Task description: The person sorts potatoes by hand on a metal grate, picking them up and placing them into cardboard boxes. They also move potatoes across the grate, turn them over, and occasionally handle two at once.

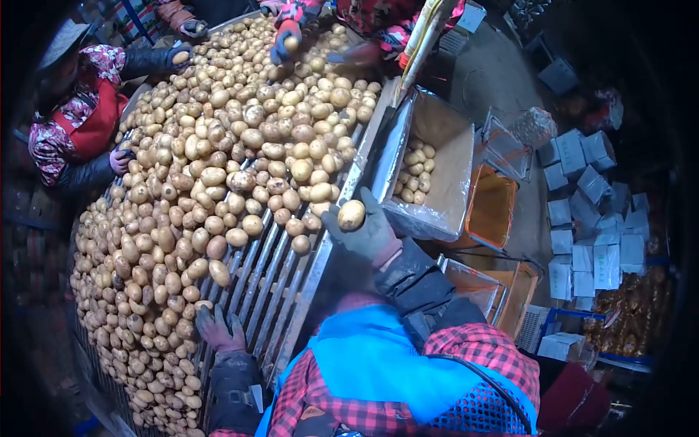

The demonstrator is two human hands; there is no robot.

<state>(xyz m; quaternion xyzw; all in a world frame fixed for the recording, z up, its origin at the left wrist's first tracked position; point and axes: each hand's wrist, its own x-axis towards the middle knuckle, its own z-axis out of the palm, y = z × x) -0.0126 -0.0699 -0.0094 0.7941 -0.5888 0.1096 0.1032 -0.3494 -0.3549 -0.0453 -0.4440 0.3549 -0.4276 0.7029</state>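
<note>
In my gloved right hand [375,231] is a pale potato [351,215], held over the metal side rail of the sorting table [295,306]. My left hand [220,331], in a grey and pink glove, lies on the slats with its fingers spread, at the edge of the heap of potatoes [167,233]. Just beyond my right hand stands a plastic-lined box [444,156] with several potatoes at its bottom.
A co-worker [84,116] stands at the left with both hands at the heap. Other gloved hands [287,44] reach in at the far end, one with a potato. Right of the lined box are an orange-lined crate [491,207] and stacked white cartons [597,233].
</note>
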